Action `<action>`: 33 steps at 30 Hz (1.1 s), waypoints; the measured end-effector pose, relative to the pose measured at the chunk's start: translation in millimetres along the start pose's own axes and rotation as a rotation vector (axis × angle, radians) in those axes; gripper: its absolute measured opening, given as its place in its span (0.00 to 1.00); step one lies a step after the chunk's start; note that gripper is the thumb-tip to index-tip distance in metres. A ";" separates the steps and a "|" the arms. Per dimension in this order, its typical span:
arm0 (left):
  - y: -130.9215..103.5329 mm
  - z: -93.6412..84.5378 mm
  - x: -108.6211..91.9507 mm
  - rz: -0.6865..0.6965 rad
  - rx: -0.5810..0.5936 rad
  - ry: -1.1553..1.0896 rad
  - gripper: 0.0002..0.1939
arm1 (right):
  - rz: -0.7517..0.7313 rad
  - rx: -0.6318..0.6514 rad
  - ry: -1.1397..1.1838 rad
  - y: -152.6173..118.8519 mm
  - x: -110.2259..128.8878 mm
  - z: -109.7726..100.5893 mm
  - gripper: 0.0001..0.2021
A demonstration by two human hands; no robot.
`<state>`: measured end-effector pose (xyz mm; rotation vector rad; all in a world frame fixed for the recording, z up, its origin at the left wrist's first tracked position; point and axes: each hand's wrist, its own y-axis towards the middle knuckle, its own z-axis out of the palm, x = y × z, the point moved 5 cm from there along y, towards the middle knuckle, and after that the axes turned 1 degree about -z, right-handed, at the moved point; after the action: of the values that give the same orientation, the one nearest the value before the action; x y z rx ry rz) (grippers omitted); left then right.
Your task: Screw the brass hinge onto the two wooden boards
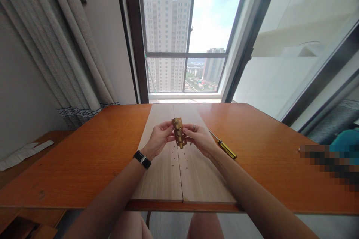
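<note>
A brass-coloured hinge [178, 133] with screw holes is held up above two pale wooden boards [159, 179] lying side by side. My left hand [159, 138] pinches its left edge between thumb and fingers. On the other edge, my right hand [199, 138] grips it the same way; a small thin item shows under those fingers, too small to name. Small dark holes or screws dot both boards below the hinge, on either side of the seam. Beside my right hand lies a screwdriver [227, 148] with a yellow and black handle.
The boards rest on an orange-brown wooden table [112, 157] whose front edge is near my knees. A window [190, 37] stands beyond the far edge. Grey curtains [73, 44] hang at the left, and a blurred patch [328, 160] covers something at the right.
</note>
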<state>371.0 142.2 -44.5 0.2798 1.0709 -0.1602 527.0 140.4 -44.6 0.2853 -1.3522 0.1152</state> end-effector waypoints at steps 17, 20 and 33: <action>-2.6 2.2 -1.3 0.078 -0.113 0.141 0.25 | -0.296 -0.251 -0.427 -8.2 13.6 -1.5 0.19; -2.9 5.1 0.8 0.072 -0.122 0.119 0.25 | -0.361 -0.224 -0.503 -12.1 18.3 8.2 0.15; -4.7 7.0 -2.2 0.135 -0.089 0.032 0.26 | -0.522 -0.206 -0.607 -16.6 25.1 16.9 0.12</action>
<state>374.5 135.6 -40.1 0.2741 1.0842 0.0130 520.6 117.8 -19.2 0.5150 -1.8232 -0.5868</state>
